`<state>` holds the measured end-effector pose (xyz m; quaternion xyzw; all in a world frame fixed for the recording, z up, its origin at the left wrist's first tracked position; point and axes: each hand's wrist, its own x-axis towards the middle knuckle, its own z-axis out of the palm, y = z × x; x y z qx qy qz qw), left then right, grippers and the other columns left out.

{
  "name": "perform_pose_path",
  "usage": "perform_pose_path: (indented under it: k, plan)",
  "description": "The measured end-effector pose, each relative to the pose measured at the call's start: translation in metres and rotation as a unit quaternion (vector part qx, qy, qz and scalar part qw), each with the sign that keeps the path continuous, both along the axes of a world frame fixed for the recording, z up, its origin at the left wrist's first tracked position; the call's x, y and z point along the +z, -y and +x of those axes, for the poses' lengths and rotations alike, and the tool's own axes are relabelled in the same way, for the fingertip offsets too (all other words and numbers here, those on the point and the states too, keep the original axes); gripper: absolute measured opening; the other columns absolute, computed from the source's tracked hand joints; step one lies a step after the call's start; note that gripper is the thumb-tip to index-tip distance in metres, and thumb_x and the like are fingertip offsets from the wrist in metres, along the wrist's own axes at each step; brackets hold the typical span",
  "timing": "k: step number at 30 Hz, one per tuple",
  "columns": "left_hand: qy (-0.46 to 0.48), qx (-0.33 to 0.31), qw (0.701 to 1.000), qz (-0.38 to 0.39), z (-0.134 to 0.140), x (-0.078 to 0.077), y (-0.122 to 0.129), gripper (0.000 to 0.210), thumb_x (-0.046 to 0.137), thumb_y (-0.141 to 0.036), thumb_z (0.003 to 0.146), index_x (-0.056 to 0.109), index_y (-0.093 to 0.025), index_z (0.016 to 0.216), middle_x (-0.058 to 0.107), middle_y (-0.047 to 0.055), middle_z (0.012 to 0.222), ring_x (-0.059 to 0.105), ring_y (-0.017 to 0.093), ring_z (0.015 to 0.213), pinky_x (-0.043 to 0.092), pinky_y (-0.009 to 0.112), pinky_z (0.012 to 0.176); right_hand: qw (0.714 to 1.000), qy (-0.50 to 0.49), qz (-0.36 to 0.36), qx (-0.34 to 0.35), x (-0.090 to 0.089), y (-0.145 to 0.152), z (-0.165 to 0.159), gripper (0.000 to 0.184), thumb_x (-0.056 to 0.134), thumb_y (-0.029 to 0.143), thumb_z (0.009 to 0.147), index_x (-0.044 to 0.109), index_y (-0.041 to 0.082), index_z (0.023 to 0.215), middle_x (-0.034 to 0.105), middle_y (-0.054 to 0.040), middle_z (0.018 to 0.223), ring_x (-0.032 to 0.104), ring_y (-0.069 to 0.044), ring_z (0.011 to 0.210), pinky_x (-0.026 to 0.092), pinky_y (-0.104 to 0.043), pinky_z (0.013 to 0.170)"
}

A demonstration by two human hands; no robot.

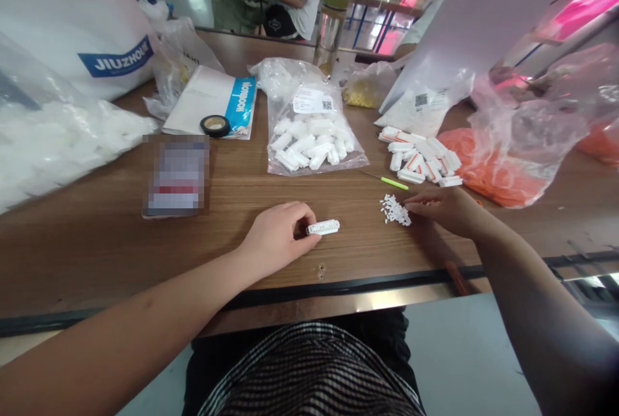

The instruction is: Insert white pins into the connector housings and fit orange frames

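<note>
Left hand [273, 238] half curled, thumb and fingers pinching one end of a narrow white plastic block [326, 227] over the table [242, 177]; a row of little holes runs along its face. Fingertips of the right hand [447, 209] come close together at the edge of a heap of tiny white pegs [394, 209]; whether they grip any, I cannot tell. "JIUZHOU" stands white on the blue band of a large bag [116, 58]. "Notebook" reads upside down on a notebook [196, 103]. Chunky white blocks fill a crinkled clear pouch [314, 145], its label [314, 100] bearing a square code.
</note>
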<state>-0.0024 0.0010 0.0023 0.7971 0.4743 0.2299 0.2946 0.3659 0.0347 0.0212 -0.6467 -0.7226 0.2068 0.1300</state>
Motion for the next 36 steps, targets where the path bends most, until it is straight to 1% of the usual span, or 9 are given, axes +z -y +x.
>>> perform_pose_path:
  k: [6,14,16,18,20,22,26,31,36]
  plan:
    - [0.001,0.002,1.0,-0.002,0.0,-0.001,0.001,0.01,0.069,-0.03,0.08,0.063,-0.022,0.083,0.056,-0.002,0.069,0.051,0.015,0.064,0.038,0.029,0.063,1.0,-0.011,-0.002,0.027,0.002,0.003,-0.005,0.023,0.063,0.035,0.08,0.079,0.018,0.085,0.074,-0.0094,0.105,0.066,-0.025,0.095,0.049,-0.035,0.084]
    - [0.003,0.003,1.0,-0.005,0.001,-0.001,0.001,0.011,0.069,-0.03,0.08,0.063,-0.022,0.083,0.055,-0.003,0.069,0.05,0.014,0.063,0.037,0.029,0.063,0.994,0.105,-0.014,0.018,0.015,0.002,-0.019,0.016,0.06,0.029,0.079,0.072,0.018,0.079,0.073,-0.0074,0.083,0.065,-0.021,0.077,0.047,-0.034,0.071]
    - [0.001,0.003,1.0,-0.004,0.001,-0.001,0.001,0.011,0.069,-0.03,0.08,0.063,-0.022,0.083,0.055,-0.002,0.07,0.049,0.014,0.063,0.037,0.029,0.062,0.996,0.093,-0.005,-0.011,0.019,0.005,-0.029,0.014,0.061,0.029,0.078,0.071,0.019,0.077,0.072,-0.0061,0.078,0.064,-0.021,0.073,0.046,-0.033,0.068]
    - [0.001,0.004,1.0,-0.005,0.001,-0.001,0.001,0.011,0.069,-0.029,0.079,0.063,-0.022,0.083,0.055,-0.003,0.07,0.049,0.014,0.063,0.037,0.029,0.062,0.999,0.045,0.016,-0.018,0.023,0.011,-0.046,0.016,0.063,0.034,0.079,0.07,0.02,0.078,0.071,-0.0045,0.075,0.063,-0.02,0.071,0.046,-0.032,0.066]
    - [0.003,0.004,1.0,-0.006,0.002,-0.001,0.0,0.011,0.069,-0.029,0.079,0.063,-0.021,0.083,0.055,-0.003,0.07,0.049,0.014,0.062,0.036,0.029,0.062,0.998,-0.034,0.035,0.029,0.024,0.02,-0.071,0.018,0.063,0.039,0.083,0.069,0.021,0.081,0.07,-0.0032,0.077,0.063,-0.018,0.072,0.046,-0.031,0.068]
    - [0.004,0.005,1.0,-0.004,0.001,-0.002,0.001,0.01,0.069,-0.029,0.08,0.063,-0.022,0.083,0.055,-0.003,0.07,0.049,0.014,0.062,0.036,0.029,0.062,0.988,-0.11,0.05,0.1,0.022,0.027,-0.098,0.015,0.062,0.035,0.087,0.066,0.022,0.081,0.068,-0.0024,0.082,0.062,-0.017,0.078,0.047,-0.031,0.073]
    - [0.011,0.004,1.0,-0.001,0.001,-0.002,0.001,0.01,0.069,-0.029,0.08,0.064,-0.022,0.084,0.055,-0.003,0.07,0.049,0.013,0.062,0.036,0.028,0.062,0.963,-0.167,0.077,0.198,0.01,0.032,-0.137,0.008,0.061,0.025,0.091,0.063,0.022,0.084,0.063,-0.0022,0.089,0.059,-0.016,0.087,0.046,-0.032,0.083]
    - [0.014,0.001,1.0,0.006,0.0,-0.002,0.002,0.009,0.069,-0.028,0.08,0.063,-0.021,0.083,0.054,-0.003,0.069,0.048,0.013,0.061,0.036,0.028,0.062,0.954,-0.151,0.084,0.247,-0.001,0.028,-0.146,0.009,0.059,0.02,0.092,0.061,0.022,0.083,0.061,-0.0026,0.09,0.055,-0.016,0.089,0.045,-0.034,0.085]
    - [0.013,0.002,1.0,0.009,0.0,-0.003,0.001,0.009,0.069,-0.028,0.08,0.063,-0.022,0.083,0.054,-0.003,0.07,0.048,0.013,0.061,0.036,0.028,0.062,0.951,-0.136,0.106,0.256,-0.002,0.029,-0.145,0.008,0.058,0.02,0.092,0.06,0.021,0.084,0.06,-0.0032,0.091,0.054,-0.017,0.09,0.044,-0.036,0.086]
